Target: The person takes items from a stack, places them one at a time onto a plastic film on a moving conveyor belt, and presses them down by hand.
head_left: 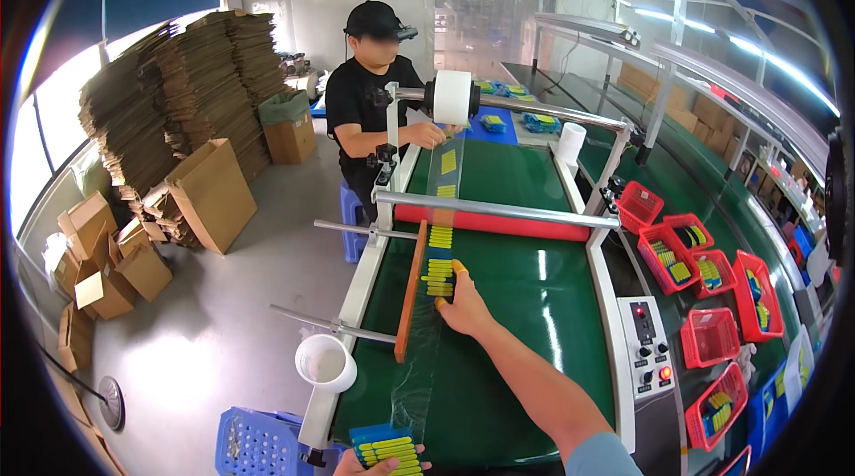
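Observation:
At the lower edge, my left hand (378, 467) is closed round a stack of slim yellow-green sticks with blue parts (389, 451); its palm is cut off by the frame. My right hand (467, 305) reaches forward over the green conveyor belt (508, 360), orange-yellow covers on its fingertips. Thumb and forefinger grip the right side of a row of similar yellow-green sticks (438, 278), whose exact kind I cannot make out. That row lies on a strip of clear film (414, 387), beside an orange-brown guide bar (411, 298). More rows lie farther along the film.
A red roller (508, 221) and metal bars cross the belt. Beyond them, a person in black (374, 89) handles the film beside a white roll (452, 97). Red baskets (710, 337) and a control box (648, 347) stand right; a white tub (325, 363) and blue stool (263, 442) left.

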Motion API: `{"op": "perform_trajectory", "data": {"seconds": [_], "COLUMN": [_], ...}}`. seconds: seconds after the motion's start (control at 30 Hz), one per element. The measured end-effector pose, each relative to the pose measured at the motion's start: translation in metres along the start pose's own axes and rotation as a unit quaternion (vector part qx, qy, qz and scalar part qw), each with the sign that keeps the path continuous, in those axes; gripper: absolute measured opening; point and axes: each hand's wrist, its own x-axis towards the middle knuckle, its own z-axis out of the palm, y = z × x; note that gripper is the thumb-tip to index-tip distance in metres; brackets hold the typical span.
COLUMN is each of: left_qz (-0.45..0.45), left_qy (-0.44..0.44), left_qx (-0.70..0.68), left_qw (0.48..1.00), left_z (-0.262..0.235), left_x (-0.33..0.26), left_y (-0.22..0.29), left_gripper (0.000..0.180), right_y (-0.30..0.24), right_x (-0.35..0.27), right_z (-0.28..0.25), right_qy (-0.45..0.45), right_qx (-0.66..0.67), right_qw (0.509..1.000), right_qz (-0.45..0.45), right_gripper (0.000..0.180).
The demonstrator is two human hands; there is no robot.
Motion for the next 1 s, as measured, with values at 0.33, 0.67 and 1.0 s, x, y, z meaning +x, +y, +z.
{"op": "perform_trajectory", "data": {"seconds": [0.33,0.67,1.0], "left_qz": [-0.008,-0.012,-0.021], "left_qy": [-0.005,-0.020,-0.019], "left_qx": [0.017,-0.026,0.011], "left_qw": [1.000,0.999,1.000], "left_z": [-0.039,-0.005,-0.012], "left_x": [0.018,0.024,0.020], "left_y": [-0.037,0.007,-0.009], "left_gripper": [0.044,0.041,0.040], "right_y": [0.009,0.037,0.009], "right_x": [0.021,0.056,0.015], "right_z": [0.006,0.004,-0.026], "right_qy": [0.053,0.176,0.102], "right_qx": [0.410,0.341,0.030], "right_qw": [0.907,0.916,0.993], "right_qz": [0.079,0.120,-0.043], "right_gripper": [0.083,0.071,0.065]}}
